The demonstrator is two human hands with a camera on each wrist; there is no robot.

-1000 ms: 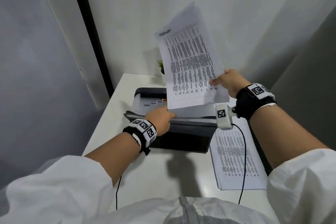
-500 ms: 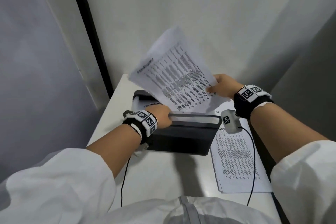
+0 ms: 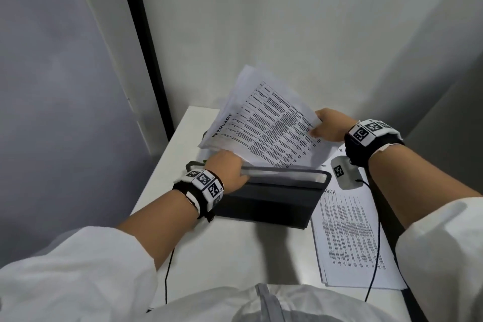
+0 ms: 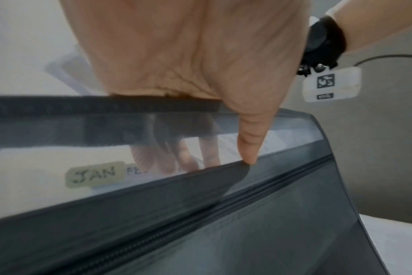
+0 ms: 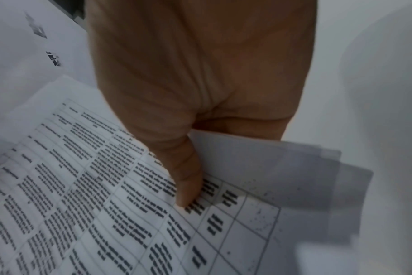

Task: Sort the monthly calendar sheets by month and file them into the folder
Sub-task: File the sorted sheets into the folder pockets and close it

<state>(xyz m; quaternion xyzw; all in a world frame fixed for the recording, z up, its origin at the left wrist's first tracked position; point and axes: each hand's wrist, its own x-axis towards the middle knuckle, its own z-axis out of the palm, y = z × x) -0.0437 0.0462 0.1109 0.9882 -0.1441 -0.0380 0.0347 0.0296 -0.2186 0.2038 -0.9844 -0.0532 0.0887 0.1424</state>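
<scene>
On the white desk (image 3: 235, 256) by the wall corner stands a dark grey expanding folder (image 3: 264, 204), top open. Left hand (image 3: 227, 170) grips the folder's front wall at its upper edge: fingers (image 4: 188, 148) hooked inside a pocket, seen through the translucent panel, thumb outside against the edge. Tabs "JAN" (image 4: 95, 174) and a partly hidden "FE…" sit just beside those fingers. Right hand (image 3: 328, 125) pinches the bottom corner of the FEBRUARY sheets (image 3: 269, 128), several pages together, thumb (image 5: 188, 178) on the printed table, fingers curled underneath. Sheets are tilted, header end lowest, over the folder's open top; can't tell if they touch it. Remaining stack (image 3: 350, 238), top page reading "…ARCH", lies flat on the desk just right of the folder.
</scene>
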